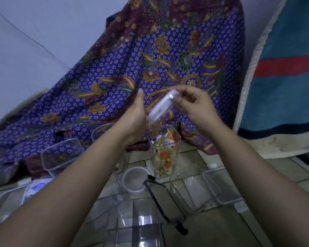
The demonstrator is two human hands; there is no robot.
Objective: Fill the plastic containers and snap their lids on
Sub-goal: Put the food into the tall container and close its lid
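A tall clear container (165, 152) stands on the tiled floor, filled with colourful wrapped sachets. Above it both hands hold a square translucent lid (163, 106), tilted on edge and blurred. My right hand (194, 106) pinches the lid's upper end with its fingertips. My left hand (136, 116) supports the lower end, palm turned inward with the fingers straight. The lid is clear of the container's rim.
Several empty clear containers lie around: one (61, 155) on the left, a round one (102, 131) behind my left arm, others near the bottom (139, 229). A round white lid (134, 180), a black-rimmed lid (165, 202) and a flat tray (221, 186) lie on the floor. Patterned cloth (150, 59) hangs behind.
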